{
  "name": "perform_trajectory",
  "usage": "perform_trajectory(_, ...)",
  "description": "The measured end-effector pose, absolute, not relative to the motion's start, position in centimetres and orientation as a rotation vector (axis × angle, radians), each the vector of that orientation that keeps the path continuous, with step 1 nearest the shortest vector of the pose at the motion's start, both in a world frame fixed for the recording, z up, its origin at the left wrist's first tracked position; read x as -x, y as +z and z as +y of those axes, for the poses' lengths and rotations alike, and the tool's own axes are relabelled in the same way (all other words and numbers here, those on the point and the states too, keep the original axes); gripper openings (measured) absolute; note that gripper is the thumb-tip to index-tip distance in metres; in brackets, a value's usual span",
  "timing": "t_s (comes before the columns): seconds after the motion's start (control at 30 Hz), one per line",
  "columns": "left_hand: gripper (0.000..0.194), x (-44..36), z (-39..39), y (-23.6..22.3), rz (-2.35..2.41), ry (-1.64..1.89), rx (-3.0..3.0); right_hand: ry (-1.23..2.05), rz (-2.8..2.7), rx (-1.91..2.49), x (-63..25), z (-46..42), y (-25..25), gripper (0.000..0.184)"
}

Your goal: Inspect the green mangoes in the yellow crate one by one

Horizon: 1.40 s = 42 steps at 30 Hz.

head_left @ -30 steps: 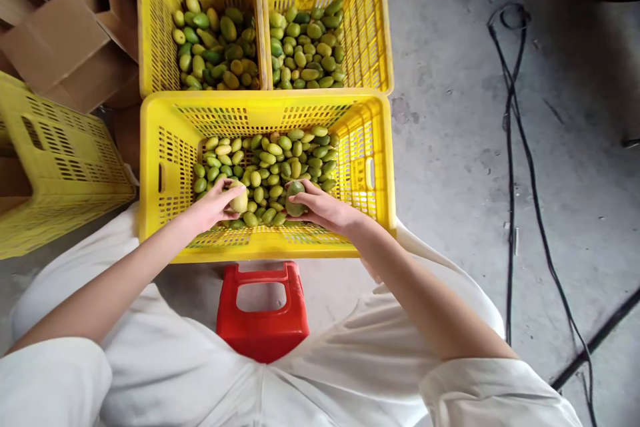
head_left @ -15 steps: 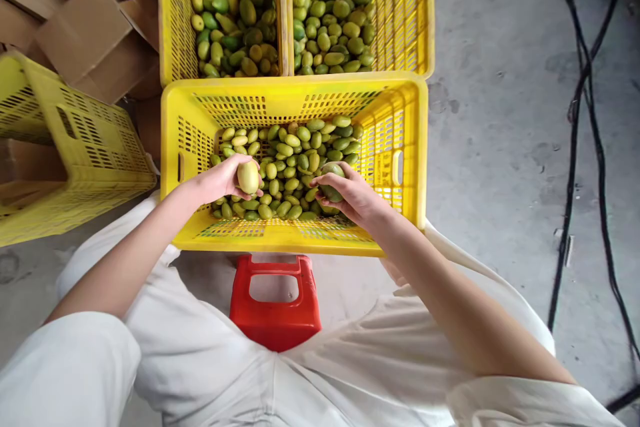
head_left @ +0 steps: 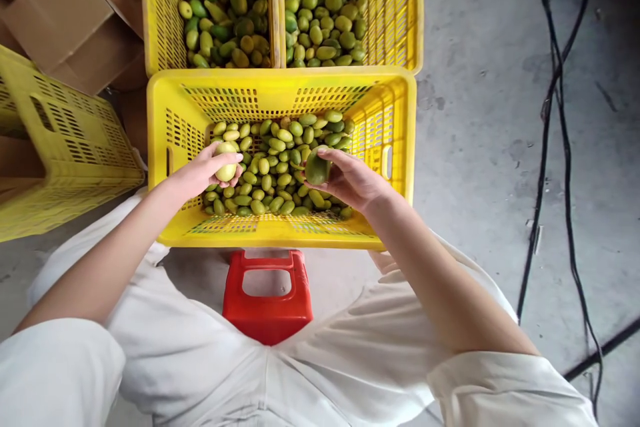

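Observation:
My left hand [head_left: 196, 174] is closed around a pale yellow oval fruit [head_left: 226, 164], with the thumb over its top. Across from it, my right hand [head_left: 356, 180] grips a dark green oval fruit [head_left: 316, 169] between thumb and fingers. Both hands are over the near yellow crate [head_left: 285, 240], each toward its own side. Beneath them lies a layer of loose green and yellowish oval fruits [head_left: 270, 183], whose exact kind I cannot tell.
Two yellow crates with more such fruit, a left one [head_left: 150, 27] and a right one [head_left: 419, 27], adjoin behind. Another yellow crate [head_left: 75, 127] and cardboard boxes [head_left: 60, 13] stand left. A red plastic stool [head_left: 267, 320] is between my legs. Black cables [head_left: 563, 113] lie on the right floor.
The dark green fruit has turned in my right hand and shows more of its surface. My left thumb now lies across the yellow fruit. The whole view has shifted slightly.

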<state>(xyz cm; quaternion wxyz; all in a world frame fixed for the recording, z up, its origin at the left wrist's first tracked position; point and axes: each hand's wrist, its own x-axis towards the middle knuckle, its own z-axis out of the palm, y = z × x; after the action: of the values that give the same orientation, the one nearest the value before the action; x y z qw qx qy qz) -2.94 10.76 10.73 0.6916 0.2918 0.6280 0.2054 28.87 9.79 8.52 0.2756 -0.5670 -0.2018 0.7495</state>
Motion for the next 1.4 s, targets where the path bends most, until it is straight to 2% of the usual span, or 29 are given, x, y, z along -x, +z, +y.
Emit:
perform_trajectory(0.1, 0.038, 2.7, 10.9, 10.9, 1.41, 0.476, -0.652, 2.004, -0.446, 1.509, -29.0, 10.1, 8.7, 0.039)
perform_trajectory(0.27, 0.029, 2.5, 11.0, 11.1, 1.281, 0.474, -0.642, 2.037, -0.404, 1.441, -29.0, 10.1, 8.8, 0.034)
perform_trajectory(0.5, 0.037, 2.3, 11.1, 10.9, 1.198, 0.578, -0.708, 1.945, -0.213, 1.31, -28.8, 9.7, 8.4, 0.025)
perform_trajectory(0.77, 0.046, 0.9, 11.8, 11.7, 1.302, 0.723, -0.729, 1.999, -0.359, 1.192, -27.9, 9.9, 8.2, 0.036)
perform_trajectory(1.13, 0.03, 0.2, 11.7, 12.8, 1.206, 0.704, -0.636, 2.042, -0.306, 1.228, -28.8, 10.5, 8.1, 0.034)
perform_trajectory(1.4, 0.024, 0.4, 11.3, 12.2, 1.194, 0.661, -0.632, 1.98, -0.164, 1.234, -28.4, 10.7, 8.7, 0.019)
